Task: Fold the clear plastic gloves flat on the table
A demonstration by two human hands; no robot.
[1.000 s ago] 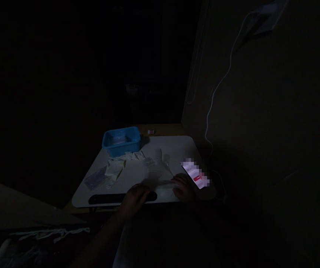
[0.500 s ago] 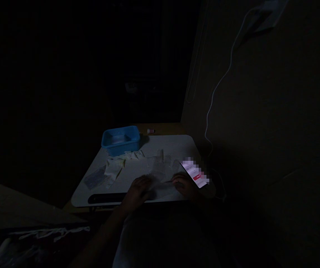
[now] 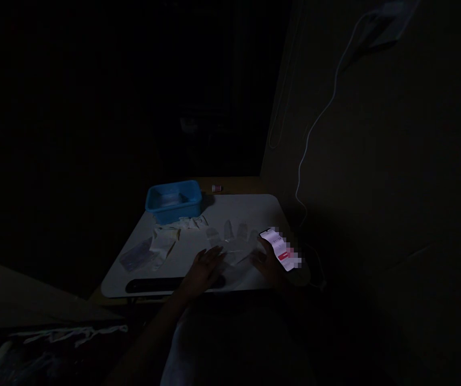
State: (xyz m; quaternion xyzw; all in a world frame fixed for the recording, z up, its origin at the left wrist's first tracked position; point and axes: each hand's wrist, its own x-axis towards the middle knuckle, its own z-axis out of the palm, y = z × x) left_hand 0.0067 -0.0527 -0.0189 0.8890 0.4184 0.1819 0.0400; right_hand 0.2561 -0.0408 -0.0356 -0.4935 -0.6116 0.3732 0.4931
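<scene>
A clear plastic disposable glove (image 3: pixel 236 245) lies spread on the white lap table, its fingers pointing away from me. My left hand (image 3: pixel 204 272) rests at the glove's left edge with fingers stretched out and a little apart. At the glove's right side is my right hand (image 3: pixel 267 264), fingers partly curled. A thin, dark, stick-like thing (image 3: pixel 248 260) seems to jut from it over the glove; the dim light hides its kind. Just beyond this hand a lit phone (image 3: pixel 280 249) lies on the tabletop.
A blue plastic basket (image 3: pixel 174 203) stands at the table's back left. Crumpled pale wrappers (image 3: pixel 163 244) and a clear plastic packet (image 3: pixel 137 256) lie before it. A small red-and-white cup-like item (image 3: pixel 216 188) sits behind the table. A white cable (image 3: pixel 321 112) hangs along the right wall.
The glove now lies flatter, its fingers fanned out. My left fingers have stretched forward onto its edge. My right hand has shifted slightly right, nearer the phone, with a finger raised.
</scene>
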